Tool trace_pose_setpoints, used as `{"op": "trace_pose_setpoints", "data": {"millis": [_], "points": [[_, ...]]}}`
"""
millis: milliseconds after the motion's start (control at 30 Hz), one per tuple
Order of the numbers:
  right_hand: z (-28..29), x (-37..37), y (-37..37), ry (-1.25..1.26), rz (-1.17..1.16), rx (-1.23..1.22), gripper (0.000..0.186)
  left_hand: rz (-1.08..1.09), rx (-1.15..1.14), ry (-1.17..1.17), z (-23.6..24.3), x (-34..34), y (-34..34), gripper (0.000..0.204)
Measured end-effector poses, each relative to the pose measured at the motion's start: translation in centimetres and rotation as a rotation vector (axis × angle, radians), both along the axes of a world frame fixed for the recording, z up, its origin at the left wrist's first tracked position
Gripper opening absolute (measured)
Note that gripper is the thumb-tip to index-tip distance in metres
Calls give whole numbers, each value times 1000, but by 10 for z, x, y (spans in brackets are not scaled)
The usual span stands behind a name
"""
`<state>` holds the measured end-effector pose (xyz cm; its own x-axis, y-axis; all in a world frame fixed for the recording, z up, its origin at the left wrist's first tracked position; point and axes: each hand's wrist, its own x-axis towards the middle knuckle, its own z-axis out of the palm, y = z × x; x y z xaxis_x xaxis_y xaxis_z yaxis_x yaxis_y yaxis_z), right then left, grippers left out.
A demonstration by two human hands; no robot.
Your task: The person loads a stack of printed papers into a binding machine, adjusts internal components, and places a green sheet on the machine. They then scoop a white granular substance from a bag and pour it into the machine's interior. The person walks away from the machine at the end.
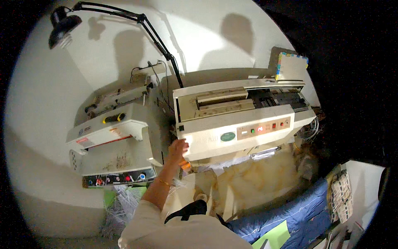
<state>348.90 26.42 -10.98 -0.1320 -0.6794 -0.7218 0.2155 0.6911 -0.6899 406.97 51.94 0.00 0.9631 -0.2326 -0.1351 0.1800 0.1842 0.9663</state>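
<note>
My left hand is at the front left corner of a long cream machine, its fingers loosely apart and nothing visible in them. They overlap the machine's edge, and I cannot tell whether they press on it. Just below the hand, beside my wrist, is a small orange piece, its kind unclear. The machine's front has a green oval label and a control panel with red and green buttons. On top are a clamp-like slot and a dark carriage. My right hand is out of view.
Left stands a cream paper-cutter-like machine bearing a yellow-and-black tool, with a tray of small items. Paper strips heap below. A black lamp arches overhead. Blue bedding and a green sheet lie right.
</note>
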Motion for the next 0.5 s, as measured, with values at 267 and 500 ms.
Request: {"op": "trace_pose_setpoints", "data": {"millis": [267, 500], "points": [[78, 136, -64, 6, 165, -236, 56, 128, 227, -365, 29, 192, -25, 27], [76, 276, -168, -187, 506, -489, 57, 111, 576, -703, 15, 343, -44, 29]]}}
